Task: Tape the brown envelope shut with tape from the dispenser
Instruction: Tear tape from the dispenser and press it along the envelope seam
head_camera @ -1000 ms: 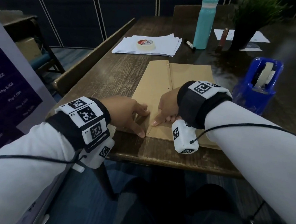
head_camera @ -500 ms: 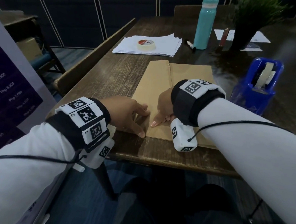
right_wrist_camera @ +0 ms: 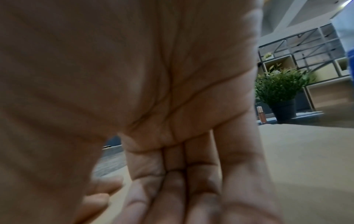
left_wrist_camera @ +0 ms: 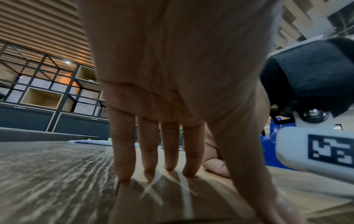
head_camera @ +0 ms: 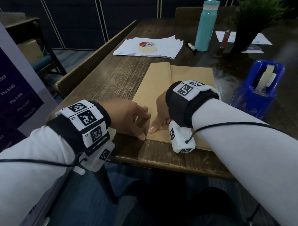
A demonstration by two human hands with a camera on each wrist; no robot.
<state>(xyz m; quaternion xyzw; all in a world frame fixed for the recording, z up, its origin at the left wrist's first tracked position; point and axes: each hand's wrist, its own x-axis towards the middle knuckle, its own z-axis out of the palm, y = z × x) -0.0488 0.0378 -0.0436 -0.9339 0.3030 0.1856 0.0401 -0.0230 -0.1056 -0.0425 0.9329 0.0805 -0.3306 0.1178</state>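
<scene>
pressing down near the front edge of the wooden table, both my hands work the near end of the brown envelope, which lies flat with its long flap fold running away from me. the left hand is spread, fingers straight with the tips planted, some on the paper and at least one seeming to sit on the table just beside the envelope's left edge; it grips nothing. the right hand leans on the flap seam beside it, thumb flat on the paper; from the right wrist view its other fingers look folded in under the palm, and i cannot see any tape held there. whether a strip already lies under the fingers is too hard to tell.

the blue tape dispenser stands well apart to the right, its roll upright and nothing touching it.

in my judgement the envelope will handle as light, thin and floppy, apt to slide on the smooth wood and to spring open at the flap, so it wants flat pressure at the seam rather than a pinch. the dispenser looks heavy enough to stay put for a one-handed pull. a roll of masking tape sits on a stack of white sheets farther back.
</scene>
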